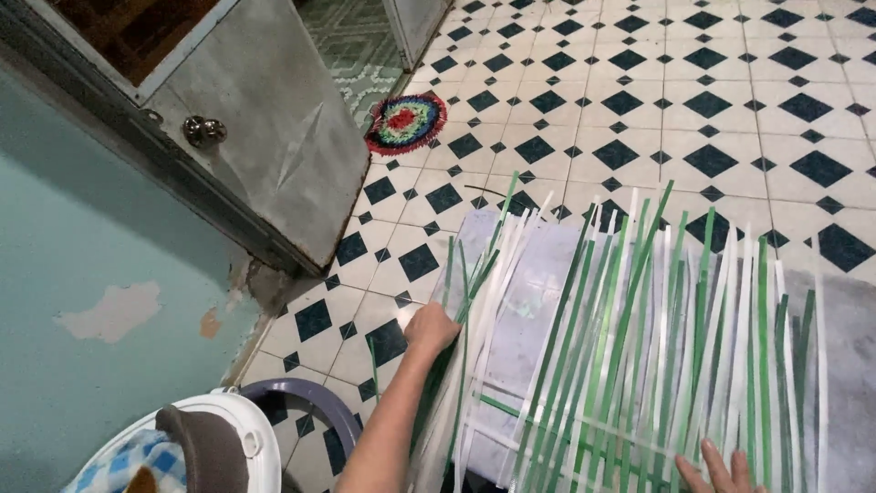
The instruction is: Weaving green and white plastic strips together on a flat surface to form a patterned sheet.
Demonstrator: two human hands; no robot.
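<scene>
Left hand (431, 329) is closed round a bunch of green and white strips (630, 338) fanned over the tiled floor (730, 119), right hand (721, 473) pressing flat with fingers spread on their near ends

Strips (630, 347) lie fanned on a sheet (529, 301) on the floor (730, 119), their ends pointing away from the person. Left hand (431, 327) rests on the leftmost strips; right hand (716, 473) lies on the near ends, at the frame's bottom edge. Door (265, 128) stands left, wall (82, 274) beside it. Mat (406, 121) lies beyond the strips, near the door. Walker (228, 438) sits near left.
</scene>
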